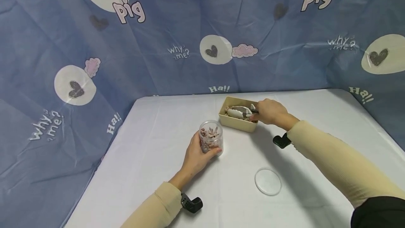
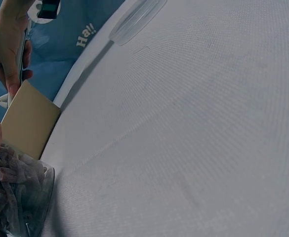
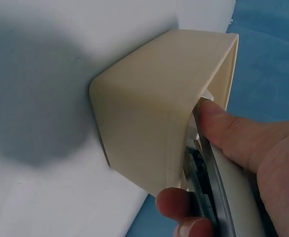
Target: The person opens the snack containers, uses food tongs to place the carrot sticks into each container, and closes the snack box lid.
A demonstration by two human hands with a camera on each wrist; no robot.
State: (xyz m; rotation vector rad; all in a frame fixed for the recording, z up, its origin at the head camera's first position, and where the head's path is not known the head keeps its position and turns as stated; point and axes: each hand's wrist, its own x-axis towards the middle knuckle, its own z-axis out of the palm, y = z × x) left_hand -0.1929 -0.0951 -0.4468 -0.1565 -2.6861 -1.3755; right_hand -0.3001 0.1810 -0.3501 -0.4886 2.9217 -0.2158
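My left hand [image 1: 195,157] grips a clear round jar [image 1: 211,147] from its near left side. Pinkish-brown dried strips fill part of the jar, whose top is uncovered. To the right and a little farther back stands a cream rectangular box [image 1: 237,123] with brownish pieces in it. My right hand [image 1: 271,111] holds white-and-grey tongs [image 1: 241,112] between thumb and fingers, their front part inside the box. In the right wrist view, the thumb presses one metal-edged arm of the tongs [image 3: 218,173]; their tips are hidden by the box wall.
A round clear lid [image 1: 268,182] lies on the white tablecloth [image 1: 152,140], nearer than the jar and box. Behind the table hangs a blue printed curtain [image 1: 177,17]. Small dark devices are strapped at both wrists.
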